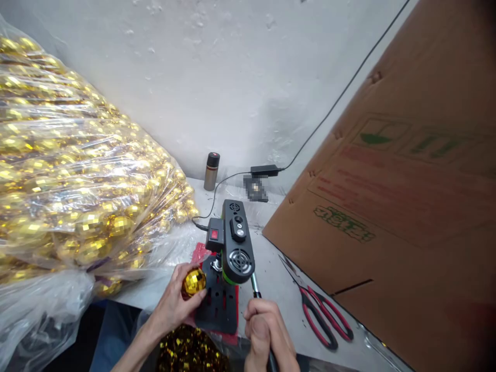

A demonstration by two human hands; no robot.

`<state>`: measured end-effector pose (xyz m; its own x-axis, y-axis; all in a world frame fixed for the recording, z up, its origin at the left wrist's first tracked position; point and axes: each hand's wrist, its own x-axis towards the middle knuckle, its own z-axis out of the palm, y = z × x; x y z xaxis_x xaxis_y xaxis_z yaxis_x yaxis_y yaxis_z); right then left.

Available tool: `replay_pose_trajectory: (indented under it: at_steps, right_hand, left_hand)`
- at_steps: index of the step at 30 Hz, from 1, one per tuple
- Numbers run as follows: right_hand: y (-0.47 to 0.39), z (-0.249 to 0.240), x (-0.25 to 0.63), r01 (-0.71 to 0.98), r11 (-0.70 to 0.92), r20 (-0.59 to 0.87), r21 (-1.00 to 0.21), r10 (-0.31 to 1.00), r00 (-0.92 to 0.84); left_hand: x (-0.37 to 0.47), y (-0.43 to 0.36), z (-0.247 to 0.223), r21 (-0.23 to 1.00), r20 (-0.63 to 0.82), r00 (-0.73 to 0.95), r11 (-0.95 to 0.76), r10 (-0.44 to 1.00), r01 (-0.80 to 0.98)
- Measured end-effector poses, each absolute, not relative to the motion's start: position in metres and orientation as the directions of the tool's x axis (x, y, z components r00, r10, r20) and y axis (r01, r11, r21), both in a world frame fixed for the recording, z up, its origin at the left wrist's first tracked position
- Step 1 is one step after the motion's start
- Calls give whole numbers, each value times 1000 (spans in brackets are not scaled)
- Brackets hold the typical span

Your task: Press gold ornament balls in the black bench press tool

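My left hand [176,294] is closed around a gold mirror-ball ornament [194,282], beside the black slotted base plate [217,315] of a small bench machine. The machine's black head [237,243], with two round vents and buttons, stands over the plate. A switch box [215,235] with a red rocker is fixed to its left side. My right hand [267,330] grips a black handle with a metal rod [254,283] that reaches up to the head's right side. Whether the rod is joined to the machine is hidden.
A clear plastic bag [77,170] full of gold balls bulges at left. More gold pieces [189,351] lie below the plate. Red-handled scissors [320,310] rest beside a large cardboard box [387,206]. A bottle [211,171] and a power adapter [265,170] are at the wall.
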<state>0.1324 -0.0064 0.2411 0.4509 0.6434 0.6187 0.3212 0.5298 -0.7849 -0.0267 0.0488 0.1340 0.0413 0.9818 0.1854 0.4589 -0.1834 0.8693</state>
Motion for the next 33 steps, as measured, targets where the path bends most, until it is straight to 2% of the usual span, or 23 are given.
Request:
replay_pose_trajectory:
  at_steps: [4,12,16,24,29,33]
  right_hand:
    - [-8,241,134,321,523,614,-789,657,437]
    - [-8,238,136,319,541,628,-778,659,414]
    - [-9,239,135,330,521,617,-787,664,422]
    - [-8,247,137,328,531,624,-782,667,408]
    - [-1,260,141,324,551,639,-769,647,415]
    - [5,262,149,381,607,715,-698,622,319]
  left_hand:
    - [-11,42,133,861,103,219,-197,970,470]
    - [0,53,146,778,-19,306,-178,952,603]
    - [6,56,150,761,-25,336,-200,942,617]
    - [-4,56,138,830,-20,298,-151,954,537]
    - [-20,61,137,895,-45,374,-129,926,428]
    - [-24,65,136,896,-109,381,-75,918,437]
